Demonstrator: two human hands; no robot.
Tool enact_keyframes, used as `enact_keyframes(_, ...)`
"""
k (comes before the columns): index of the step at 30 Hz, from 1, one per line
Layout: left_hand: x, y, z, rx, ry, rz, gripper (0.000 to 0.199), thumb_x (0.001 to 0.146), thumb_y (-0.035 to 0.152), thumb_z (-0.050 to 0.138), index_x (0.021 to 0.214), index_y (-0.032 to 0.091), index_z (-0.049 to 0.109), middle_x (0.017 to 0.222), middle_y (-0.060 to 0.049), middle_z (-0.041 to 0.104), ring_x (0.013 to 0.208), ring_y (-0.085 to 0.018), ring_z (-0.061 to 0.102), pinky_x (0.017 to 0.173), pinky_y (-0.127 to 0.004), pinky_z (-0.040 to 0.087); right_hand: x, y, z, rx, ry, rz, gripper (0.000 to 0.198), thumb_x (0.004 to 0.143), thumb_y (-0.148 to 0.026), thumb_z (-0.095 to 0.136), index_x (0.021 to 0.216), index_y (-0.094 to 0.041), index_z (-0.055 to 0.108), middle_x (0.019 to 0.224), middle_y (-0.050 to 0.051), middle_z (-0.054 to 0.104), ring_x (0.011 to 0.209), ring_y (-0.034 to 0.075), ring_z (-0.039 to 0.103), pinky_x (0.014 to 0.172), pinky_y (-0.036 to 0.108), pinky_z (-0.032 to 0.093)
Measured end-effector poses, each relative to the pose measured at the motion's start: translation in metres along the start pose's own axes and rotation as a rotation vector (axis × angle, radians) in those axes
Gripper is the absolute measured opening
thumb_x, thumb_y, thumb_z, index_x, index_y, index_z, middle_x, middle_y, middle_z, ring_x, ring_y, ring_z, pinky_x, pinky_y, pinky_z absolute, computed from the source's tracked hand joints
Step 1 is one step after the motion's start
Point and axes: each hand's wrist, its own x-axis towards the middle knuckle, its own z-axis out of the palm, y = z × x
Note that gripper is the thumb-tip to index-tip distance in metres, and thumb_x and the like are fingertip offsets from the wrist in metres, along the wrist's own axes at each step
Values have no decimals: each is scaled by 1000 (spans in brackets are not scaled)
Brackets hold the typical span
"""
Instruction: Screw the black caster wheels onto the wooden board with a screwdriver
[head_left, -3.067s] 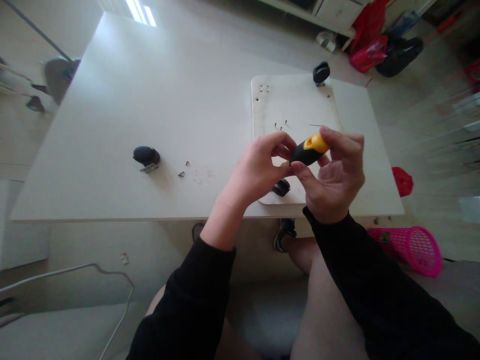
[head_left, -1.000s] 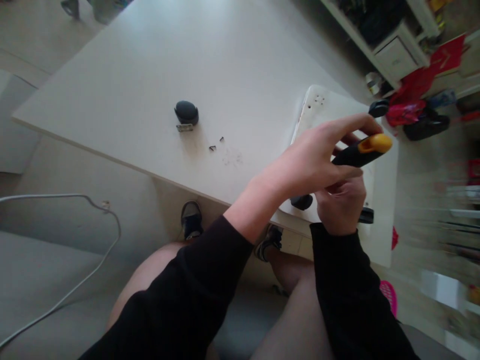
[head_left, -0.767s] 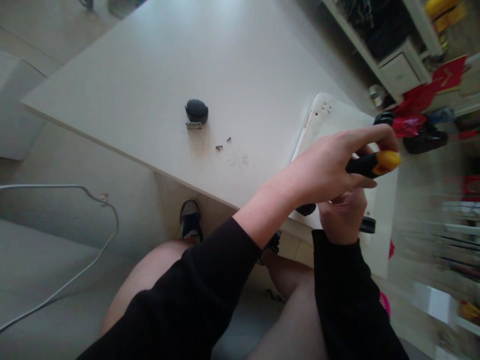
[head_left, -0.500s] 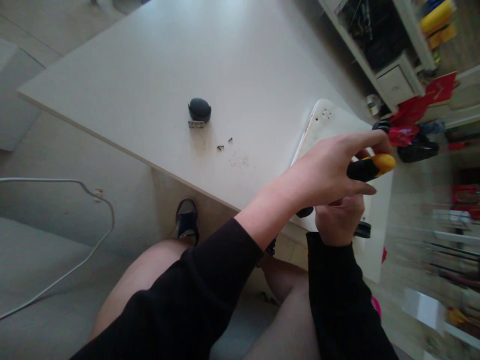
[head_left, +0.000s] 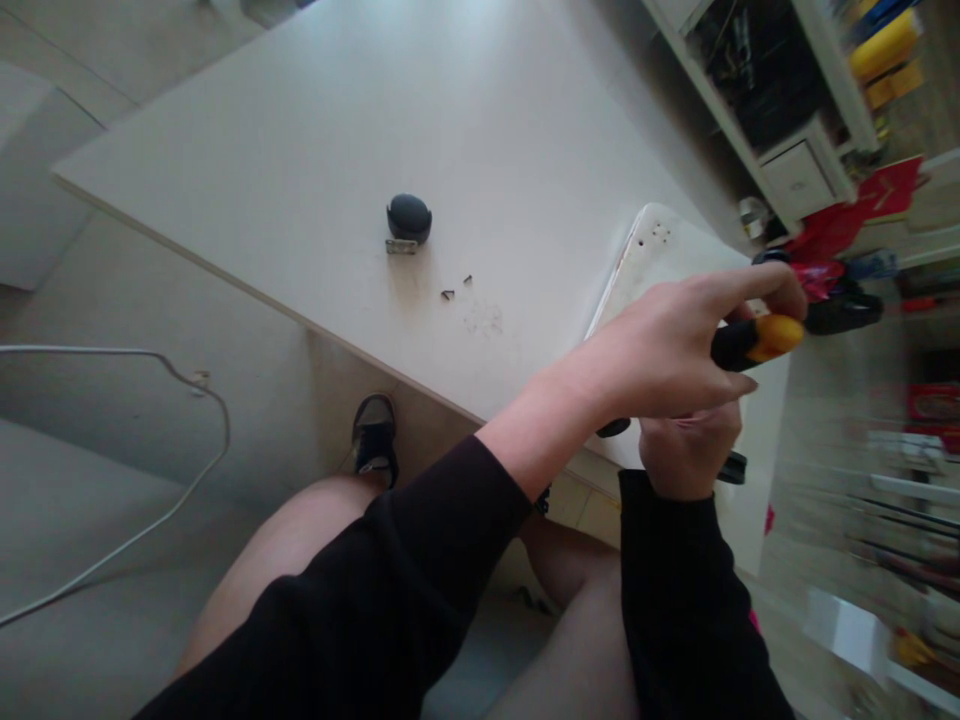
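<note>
Left hand has the screwdriver, black-and-yellow handle, over the white board; grip curled round it, thumb on near side. Screwdriver tip hidden. Right hand just below, fingers mostly covered by left hand; can't tell how closed its grip is or what it holds. Board lies on counter, holes in 1 corner, 1 wheel beside right hand, another by left wrist. Loose wheel on counter, screws near it, well apart from both hands.
</note>
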Motion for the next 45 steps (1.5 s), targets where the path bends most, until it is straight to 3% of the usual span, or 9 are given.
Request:
enact_keyframes(5, 0, -2, 1, -3, 3, 63, 30, 77, 8, 61, 105, 18, 64, 115, -5, 73, 113, -22, 71, 102, -32, 58, 0, -1, -2, 10, 5, -11, 49, 66, -25, 81, 113, -16, 72, 106, 13, 78, 93, 27, 75, 66, 34, 63)
enact_keyframes(15, 2, -2, 0, 0, 14, 52, 27, 77, 16, 81, 94, 20, 60, 108, -3, 74, 94, -15, 67, 89, -30, 55, -1, 7, -1, -103, 9, -3, 31, 65, -33, 85, 86, -12, 77, 76, 12, 74, 77, 29, 73, 62, 40, 63)
enact_keyframes(21, 2, -6, 2, -12, 20, 73, 24, 78, 15, 73, 98, 21, 61, 108, -4, 73, 107, -21, 68, 96, -33, 56, -3, 4, 2, -18, 48, 30, 40, 63, -30, 84, 98, -13, 75, 88, 11, 77, 79, 25, 73, 60, 35, 62)
enact_keyframes(27, 3, -8, 3, 51, -23, 50, 38, 80, 7, 64, 117, 13, 68, 123, -9, 74, 114, -21, 68, 104, -30, 54, -3, 2, 1, -45, 58, -7, 46, 60, -27, 84, 104, -15, 73, 94, 11, 77, 89, 27, 74, 68, 37, 64)
enact_keyframes(32, 3, -5, 1, 27, -44, 35, 30, 82, 14, 73, 112, 14, 69, 118, -7, 74, 112, -18, 70, 100, -29, 55, -2, 7, 0, -154, 26, 25, 20, 64, -27, 81, 78, -18, 70, 78, 9, 71, 88, 30, 71, 70, 40, 61)
enact_keyframes(34, 3, -5, 1, 10, -35, 34, 26, 80, 14, 74, 106, 17, 68, 111, -6, 75, 107, -19, 71, 97, -31, 56, -2, 9, 0, -169, 31, 39, 18, 65, -29, 81, 74, -19, 68, 73, 8, 67, 88, 31, 71, 73, 41, 61)
enact_keyframes(38, 4, -5, 3, 26, -12, 16, 20, 80, 17, 75, 100, 20, 70, 107, -2, 74, 109, -23, 72, 100, -35, 58, -4, 12, -2, -169, 35, 8, 23, 66, -30, 82, 83, -17, 73, 77, 7, 70, 86, 30, 71, 75, 42, 60)
enact_keyframes(42, 6, -3, 2, 33, -25, -12, 16, 85, 17, 71, 101, 20, 74, 109, -1, 74, 111, -24, 73, 101, -33, 58, -7, 14, -3, -182, 15, -23, 46, 71, -31, 77, 114, -14, 76, 97, 11, 77, 89, 29, 73, 76, 41, 60)
enact_keyframes(45, 4, 2, -2, 45, -57, 14, 22, 90, 27, 70, 106, 14, 75, 108, -4, 74, 107, -22, 72, 98, -31, 57, -7, 15, -3, -135, -4, -22, 41, 69, -30, 77, 105, -12, 76, 81, 8, 74, 76, 24, 69, 65, 35, 56)
